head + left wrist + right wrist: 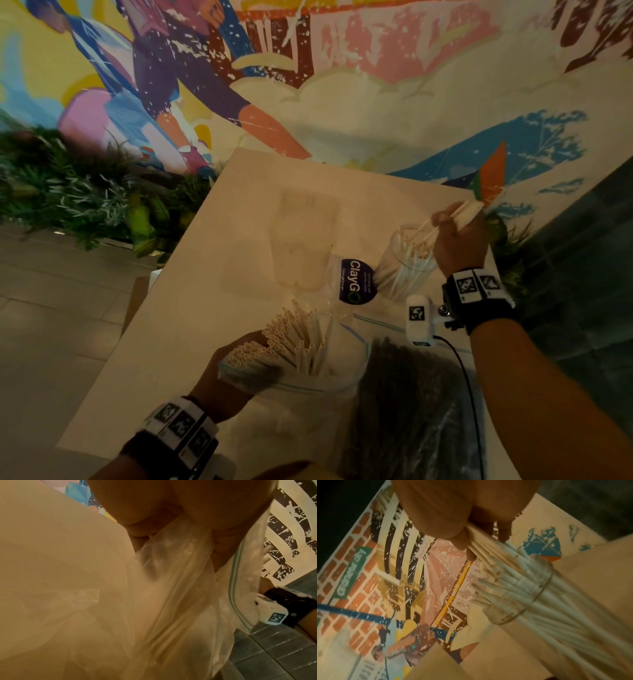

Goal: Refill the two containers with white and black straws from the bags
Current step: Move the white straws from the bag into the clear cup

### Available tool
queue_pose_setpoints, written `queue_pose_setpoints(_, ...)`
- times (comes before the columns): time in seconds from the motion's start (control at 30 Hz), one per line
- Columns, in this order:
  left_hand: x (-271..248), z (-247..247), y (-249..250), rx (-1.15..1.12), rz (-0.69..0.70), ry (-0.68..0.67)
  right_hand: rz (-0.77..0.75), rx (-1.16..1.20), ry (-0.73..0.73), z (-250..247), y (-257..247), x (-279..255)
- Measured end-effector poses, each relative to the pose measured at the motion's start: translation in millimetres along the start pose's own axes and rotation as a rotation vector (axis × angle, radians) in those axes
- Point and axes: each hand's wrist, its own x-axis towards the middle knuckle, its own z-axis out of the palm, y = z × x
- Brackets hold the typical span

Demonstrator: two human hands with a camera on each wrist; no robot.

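Right hand (459,240) raised over the clear round plastic container (409,263) at the far right of the pale square table (191,308), fingers (462,539) clamped on a small bunch of white paper straws (459,214), lower ends angled down into the container's mouth. Already standing in that container, more white straws, leaning against its rim.

Left hand (233,373) at the near edge, fingers (137,534) gripping the crumpled wall of a clear zip-top plastic bag (339,377) with a blue seal strip, holding it up. Inside the bag, a thick bundle of white straws (284,339), open ends fanned toward the camera.

Just right of that bag, touching it, a second clear bag of black straws (411,394), lying flat on the table. Between the bags and the container, a dark purple sticker printed "ClayGO" (358,281). Behind the table, a brightly painted mural wall (308,85); to the left, green foliage (68,192).
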Motion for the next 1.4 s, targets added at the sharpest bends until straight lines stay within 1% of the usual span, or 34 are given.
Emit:
queue_pose_setpoints(0.03, 0.6, -0.7, -5.0, 0.006, -0.024, 0.014, -0.016, -0.119, -0.017, -0.6, 0.2, -3.1)
queue_pose_setpoints(0.1, 2.2, -2.0, -13.4, -0.021, -0.120, 0.045, -0.061, -0.355, -0.020, -1.6, -0.1, -7.1)
queue_pose_setpoints(0.13, 2.6, -2.6, -18.4, -0.051, -0.150, 0.042, -0.057, -0.463, -0.046, -1.2, 1.2, -7.3)
queue_pose_setpoints(0.2, 3.1, -3.1, -16.9, -0.090, -0.164, 0.055, 0.044, -0.618, -0.133, -1.4, 6.1, -5.3)
queue_pose_setpoints(0.23, 3.7, -3.6, -15.2, -0.079, -0.148, 0.057, 0.096, -0.625, -0.152, -1.6, 9.6, -3.8)
queue_pose_setpoints(0.27, 3.3, -3.6, -13.5, -0.047, -0.125, 0.042, 0.111, -0.563, -0.127, -2.9, 8.9, -3.9)
queue_pose_setpoints(0.33, -0.1, -3.8, -4.4, 0.039, -0.090, -0.015, 0.022, -0.333, -0.004, -5.1, 1.3, -4.2)
queue_pose_setpoints(0.37, -0.9, -4.0, -3.1, 0.051, -0.085, -0.015, -0.030, -0.226, 0.054, -6.5, -4.7, -4.3)
queue_pose_setpoints(0.4, 0.0, -3.6, -2.9, 0.044, -0.083, -0.009, -0.084, -0.165, 0.092, -7.8, -10.5, -2.8)
queue_pose_setpoints(0.43, -0.2, -2.3, 0.9, 0.044, -0.090, 0.001, -0.131, -0.163, 0.105, -7.9, -13.2, -1.6)
queue_pose_setpoints(0.47, -0.5, -1.4, 5.7, 0.026, -0.074, 0.001, -0.162, -0.201, 0.080, -7.0, -13.2, -0.3)
queue_pose_setpoints(0.5, -0.4, 0.6, 11.0, 0.011, -0.048, -0.012, -0.175, -0.257, 0.019, -5.8, -11.6, -1.4)
queue_pose_setpoints(0.53, -1.1, 1.2, 13.5, -0.003, -0.019, -0.035, -0.161, -0.332, -0.073, -2.8, -6.6, -3.5)
queue_pose_setpoints(0.6, -0.6, 2.1, 13.6, -0.005, -0.024, -0.044, -0.076, -0.554, -0.259, 2.6, 5.7, -10.1)
queue_pose_setpoints(0.63, -0.2, 1.8, 13.3, -0.019, -0.052, -0.026, -0.025, -0.658, -0.309, 4.0, 10.3, -11.4)
queue_pose_setpoints(0.67, -1.0, 0.9, 12.2, -0.055, -0.087, -0.005, 0.017, -0.713, -0.329, 4.6, 11.5, -10.9)
queue_pose_setpoints(0.7, -0.9, -0.8, 7.0, -0.063, -0.104, 0.011, 0.036, -0.705, -0.321, 4.3, 9.0, -9.7)
queue_pose_setpoints(0.73, -1.4, -1.3, 4.4, -0.047, -0.089, 0.015, 0.025, -0.660, -0.288, 3.4, 3.7, -8.6)
queue_pose_setpoints(0.8, -4.0, -2.6, 8.4, 0.007, -0.065, -0.010, -0.045, -0.576, -0.205, 3.8, -4.2, -4.5)
queue_pose_setpoints(0.83, -4.0, -3.0, 9.3, -0.006, -0.066, -0.015, -0.066, -0.568, -0.210, 5.6, -5.7, -2.9)
queue_pose_setpoints(0.87, -3.9, -3.1, 10.7, -0.004, -0.062, -0.030, -0.064, -0.596, -0.252, 8.0, -6.1, -2.8)
queue_pose_setpoints(0.93, -2.3, -1.6, 12.8, 0.033, -0.025, -0.049, -0.075, -0.748, -0.379, 13.2, 1.9, -7.9)
queue_pose_setpoints(0.97, -1.8, 0.0, 14.6, 0.040, -0.019, -0.055, -0.120, -0.811, -0.413, 14.4, 5.0, -11.3)
queue_pose_setpoints(1.0, -1.2, -0.1, 13.1, 0.044, -0.019, -0.058, -0.172, -0.833, -0.414, 15.3, 7.4, -13.7)
queue_pose_setpoints(1.03, 0.0, -0.1, 11.3, 0.059, -0.028, -0.050, -0.191, -0.821, -0.396, 15.8, 7.2, -15.7)
queue_pose_setpoints(1.17, -0.5, -0.2, 7.0, 0.079, -0.010, -0.042, -0.109, -0.823, -0.343, 15.9, -3.5, -18.1)
queue_pose_setpoints(1.2, -0.7, 0.3, 6.7, 0.071, 0.001, -0.039, -0.126, -0.804, -0.301, 13.9, -9.0, -19.8)
queue_pose_setpoints(1.23, -1.2, 0.1, 5.4, 0.065, 0.000, -0.023, -0.182, -0.728, -0.234, 11.3, -15.8, -23.1)
queue_pose_setpoints(1.3, -1.9, 0.6, 2.4, 0.057, 0.007, -0.002, -0.345, -0.443, -0.107, 2.4, -37.2, -39.0)
queue_pose_setpoints(1.33, -1.3, 1.1, 0.6, 0.051, 0.014, -0.006, -0.374, -0.300, -0.108, -3.6, -50.3, -51.0)
queue_pose_setpoints(1.37, 0.0, 0.9, -1.0, 0.035, 0.012, -0.006, -0.348, -0.193, -0.179, -10.4, -63.7, -65.2)
queue_pose_setpoints(1.4, 0.4, 2.2, -2.0, -0.013, -0.007, -0.005, -0.280, -0.137, -0.310, -18.0, -76.1, -79.3)
